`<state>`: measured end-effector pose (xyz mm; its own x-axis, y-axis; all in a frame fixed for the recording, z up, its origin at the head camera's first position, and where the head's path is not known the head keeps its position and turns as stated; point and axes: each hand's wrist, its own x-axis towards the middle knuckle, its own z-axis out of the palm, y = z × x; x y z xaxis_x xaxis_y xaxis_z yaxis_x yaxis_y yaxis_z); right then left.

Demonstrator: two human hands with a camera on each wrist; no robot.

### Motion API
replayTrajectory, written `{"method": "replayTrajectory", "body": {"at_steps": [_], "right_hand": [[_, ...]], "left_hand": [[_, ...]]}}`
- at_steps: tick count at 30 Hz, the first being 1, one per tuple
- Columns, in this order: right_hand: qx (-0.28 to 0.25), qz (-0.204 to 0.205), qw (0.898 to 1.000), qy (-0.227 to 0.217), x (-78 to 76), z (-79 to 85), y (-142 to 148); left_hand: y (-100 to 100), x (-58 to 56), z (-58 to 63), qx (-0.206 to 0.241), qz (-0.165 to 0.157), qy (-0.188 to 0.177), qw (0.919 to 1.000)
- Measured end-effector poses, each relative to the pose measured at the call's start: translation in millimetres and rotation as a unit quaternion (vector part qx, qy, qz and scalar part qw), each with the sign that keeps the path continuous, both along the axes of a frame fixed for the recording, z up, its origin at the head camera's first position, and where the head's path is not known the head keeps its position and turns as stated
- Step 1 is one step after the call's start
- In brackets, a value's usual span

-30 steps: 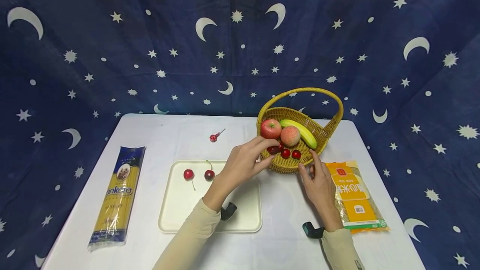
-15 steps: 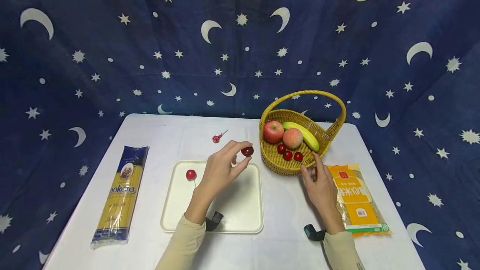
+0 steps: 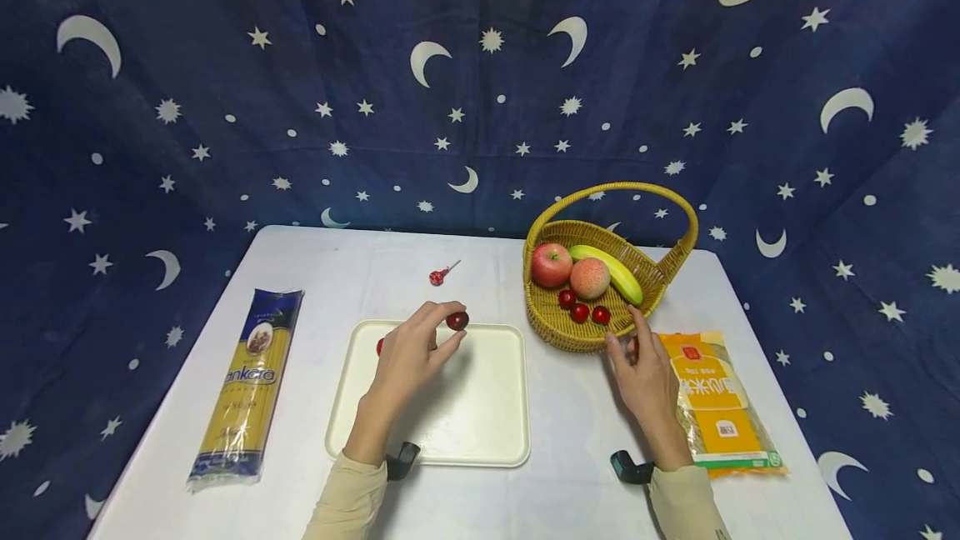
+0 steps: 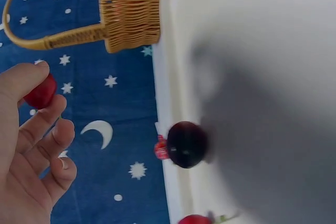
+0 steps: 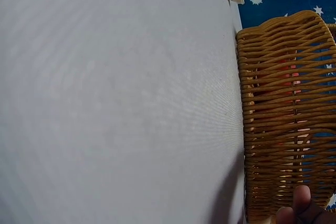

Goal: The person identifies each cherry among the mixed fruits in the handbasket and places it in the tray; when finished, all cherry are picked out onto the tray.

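Observation:
My left hand [image 3: 408,357] is over the cream tray [image 3: 480,432], pinching a dark red cherry [image 3: 457,321] between thumb and finger. In the left wrist view the held cherry [image 4: 41,93] looks bright red. Lying on the tray there are a dark cherry [image 4: 186,144] and a red cherry [image 4: 194,219] with a stem; in the head view the hand mostly covers them. My right hand [image 3: 647,377] rests its fingertips against the front right rim of the wicker basket [image 3: 558,336]. Inside the basket are an apple [image 3: 551,265], a peach [image 3: 590,277], a banana [image 3: 618,273] and three cherries [image 3: 579,312].
A blue and yellow spaghetti pack [image 3: 251,390] lies at the left of the table. To the right, beside my right forearm, is an orange food bag [image 3: 716,398]. A small red item with a thin stick [image 3: 438,277] lies behind the tray. A starry curtain [image 3: 480,107] hangs behind.
My left hand has moved left and back from over the basket to over the tray, carrying the cherry. The right hand has stayed at the basket rim. The whole head view has shifted slightly.

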<state>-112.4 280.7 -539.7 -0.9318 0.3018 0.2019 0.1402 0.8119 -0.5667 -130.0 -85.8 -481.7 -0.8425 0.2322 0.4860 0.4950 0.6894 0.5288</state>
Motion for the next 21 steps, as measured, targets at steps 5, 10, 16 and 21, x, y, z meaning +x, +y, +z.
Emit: {"method": "replayTrajectory", "body": {"at_steps": [5, 10, 16, 21], "right_hand": [[0.0, 0.002, 1.0, -0.001, -0.3, -0.7, 1.1], [-0.001, 0.002, 1.0, 0.002, -0.4, -1.3, 1.8], [-0.002, 0.005, 1.0, 0.004, -0.4, -1.1, 2.3], [-0.002, 0.006, 1.0, 0.008, -0.8, -1.6, 2.3]], "left_hand": [[-0.5, -2.1, -14.6, -0.025, -0.003, -0.01, 0.9996], [0.3, -4.8, -24.8, -0.059, -0.012, -0.027, 0.9978], [4.1, -8.8, -33.4, -0.121, -0.03, -0.056, 0.9906], [8.7, -12.2, -39.3, -0.172, -0.038, -0.063, 0.9825]]}}
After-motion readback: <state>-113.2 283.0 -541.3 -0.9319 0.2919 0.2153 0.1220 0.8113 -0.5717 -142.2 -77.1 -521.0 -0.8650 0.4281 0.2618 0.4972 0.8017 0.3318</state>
